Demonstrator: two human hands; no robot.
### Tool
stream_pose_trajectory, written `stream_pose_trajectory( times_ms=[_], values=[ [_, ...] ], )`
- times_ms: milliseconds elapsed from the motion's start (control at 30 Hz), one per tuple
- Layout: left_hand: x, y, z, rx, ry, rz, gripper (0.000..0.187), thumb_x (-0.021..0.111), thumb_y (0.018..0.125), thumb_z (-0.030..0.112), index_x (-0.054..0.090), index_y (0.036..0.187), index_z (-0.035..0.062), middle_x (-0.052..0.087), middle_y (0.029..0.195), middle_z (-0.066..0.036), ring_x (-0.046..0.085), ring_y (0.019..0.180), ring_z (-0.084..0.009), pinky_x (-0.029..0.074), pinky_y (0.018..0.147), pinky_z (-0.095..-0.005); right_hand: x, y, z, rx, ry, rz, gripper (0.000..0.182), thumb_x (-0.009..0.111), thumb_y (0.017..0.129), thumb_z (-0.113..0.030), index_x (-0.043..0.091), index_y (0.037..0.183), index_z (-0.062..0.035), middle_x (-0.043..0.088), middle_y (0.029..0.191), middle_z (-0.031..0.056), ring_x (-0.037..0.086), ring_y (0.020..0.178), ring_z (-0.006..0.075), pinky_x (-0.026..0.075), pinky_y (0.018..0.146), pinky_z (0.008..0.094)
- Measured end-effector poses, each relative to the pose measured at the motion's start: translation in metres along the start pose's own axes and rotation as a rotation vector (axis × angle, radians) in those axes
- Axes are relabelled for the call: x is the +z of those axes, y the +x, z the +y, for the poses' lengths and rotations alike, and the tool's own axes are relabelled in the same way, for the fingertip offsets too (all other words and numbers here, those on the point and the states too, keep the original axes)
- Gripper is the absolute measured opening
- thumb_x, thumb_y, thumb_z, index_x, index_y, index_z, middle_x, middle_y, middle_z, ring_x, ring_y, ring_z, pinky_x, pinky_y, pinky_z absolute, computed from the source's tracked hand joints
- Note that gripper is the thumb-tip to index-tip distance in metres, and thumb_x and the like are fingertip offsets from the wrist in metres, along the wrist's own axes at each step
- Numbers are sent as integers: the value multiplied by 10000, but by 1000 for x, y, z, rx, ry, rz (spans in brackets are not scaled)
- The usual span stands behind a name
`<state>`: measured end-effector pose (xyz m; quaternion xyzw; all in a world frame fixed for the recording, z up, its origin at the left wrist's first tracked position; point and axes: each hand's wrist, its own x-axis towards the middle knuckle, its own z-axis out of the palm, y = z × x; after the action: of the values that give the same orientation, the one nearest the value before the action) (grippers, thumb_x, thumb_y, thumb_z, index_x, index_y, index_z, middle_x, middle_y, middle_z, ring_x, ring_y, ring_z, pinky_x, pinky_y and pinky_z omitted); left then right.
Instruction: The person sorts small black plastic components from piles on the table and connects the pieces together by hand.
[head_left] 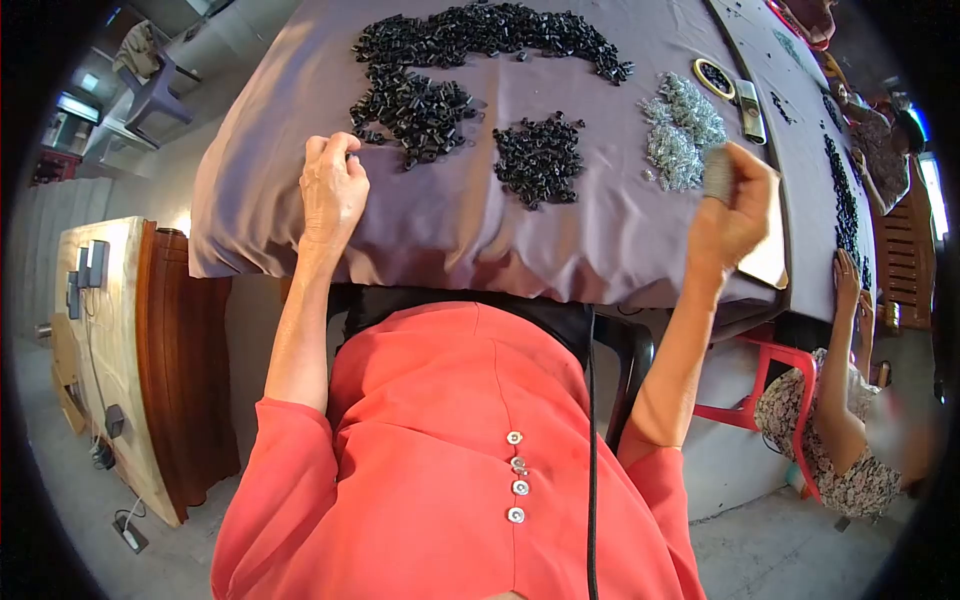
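Observation:
My left hand (pixel 335 190) is closed in a pinch near the left edge of the black pile, with a dark bit, seemingly a small black piece, at its fingertips. Small black tube-like pieces (pixel 420 115) lie heaped before it in a curved band. A separate heap of black pieces (pixel 538 160) sits between my two hands. On the right, my right hand (pixel 738 215) is raised beside a heap of clear, shiny small pieces (pixel 685 125). Its fingers are curled together, slightly blurred, and a grey cover (pixel 717 173) is on one finger. What they hold is hidden.
A yellowish tape roll (pixel 714 78) and a small metallic box (pixel 750 112) lie beyond the clear heap. A pale board (pixel 768 255) lies under my right wrist. Another person's hand (pixel 847 272) works at a black row on the right. A wooden cabinet (pixel 185 360) stands left.

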<state>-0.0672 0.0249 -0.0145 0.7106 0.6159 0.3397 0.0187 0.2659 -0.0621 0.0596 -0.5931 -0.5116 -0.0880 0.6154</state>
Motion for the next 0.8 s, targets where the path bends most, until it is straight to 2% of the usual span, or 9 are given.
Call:
stream_pose_trajectory(
  times_ms=[67,167,200,267,300,500,600,700,800],
  values=[
    [1,-1,7,-13,32,14,154,548,744,2,571,884,64,522,879,-122,564,795,-303,458,701,-383,11,-12,17,118,18,-127,199,548,725,78,591,894,-17,582,801,40,545,731,123,446,686,248],
    [-1,-4,6,-33,66,27,152,560,748,35,569,883,105,514,889,-111,564,794,-310,458,696,-399,30,-25,11,72,31,-294,223,525,712,91,588,895,-21,579,778,47,545,705,120,449,672,245],
    [0,-4,2,1,43,47,145,546,746,33,545,868,112,486,887,-112,568,751,-340,467,649,-444,35,-31,14,91,23,-322,233,512,707,96,587,896,-18,579,779,49,543,706,119,449,673,245],
    [-1,-4,-1,-25,46,32,145,541,743,29,545,864,108,488,889,-116,569,752,-344,467,649,-447,41,-40,30,121,7,-374,253,485,698,107,583,899,-12,578,781,53,539,707,119,449,676,244],
    [1,-3,-4,-29,49,43,152,534,737,18,548,861,104,490,893,-118,570,744,-348,469,648,-445,42,-43,35,224,25,-393,275,459,689,114,583,900,-11,576,781,47,533,712,115,441,691,237],
    [1,-3,-5,-42,27,39,195,533,705,-17,552,867,90,494,883,-118,577,720,-337,471,646,-438,44,-50,57,337,57,-423,247,487,733,127,586,922,1,579,834,23,529,761,83,429,720,209],
    [-3,-2,-4,-71,71,31,155,555,739,24,557,874,101,511,886,-97,581,747,-302,469,664,-413,45,-49,52,359,51,-424,243,494,720,103,587,914,-11,571,786,16,509,713,88,424,680,221],
    [-14,2,-4,-109,47,3,166,615,721,71,561,874,105,502,885,-87,563,777,-287,464,680,-394,50,-51,54,328,60,-429,216,517,726,79,588,907,-16,568,756,11,498,681,88,422,657,229],
    [-16,5,-8,11,124,145,213,674,693,124,569,878,110,495,892,-77,533,830,-274,454,706,-373,47,-49,52,323,18,-445,182,549,746,54,588,909,-18,575,750,17,502,668,88,426,651,233]
  ],
)
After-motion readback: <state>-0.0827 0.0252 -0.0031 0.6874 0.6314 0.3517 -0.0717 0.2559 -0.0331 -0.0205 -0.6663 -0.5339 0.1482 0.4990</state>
